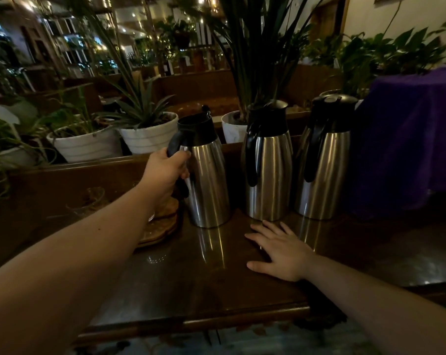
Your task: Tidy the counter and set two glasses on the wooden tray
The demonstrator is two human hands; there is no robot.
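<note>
The dark, glossy wooden worktop (216, 283) is filling the lower frame. The right hand (280, 252) is lying flat on it at about 5 o'clock, fingers spread, its grip open and holding nothing. Towards 9 o'clock, the left hand (165, 172) is wrapping its grip closed around the black handle of the leftmost brushed-steel jug with a black collar (206, 175), which is leaning slightly left with its base touching the worktop. Under that wrist, the round wooden tray (160, 226) is lying just beside the jug, largely covered by the forearm. At 10 o'clock, one clear drinking glass (94, 201) is barely showing against the dark wood; whether it stands on the tray I cannot tell. Towards 12 and 1 o'clock, the middle steel jug (268, 172) and the right steel jug (324, 170) are standing upright, near each other. Farther back, white ribbed plant pots (150, 137) are sitting at 11 o'clock, and a purple cloth (408, 139) is draping over something hidden at 2 o'clock.
</note>
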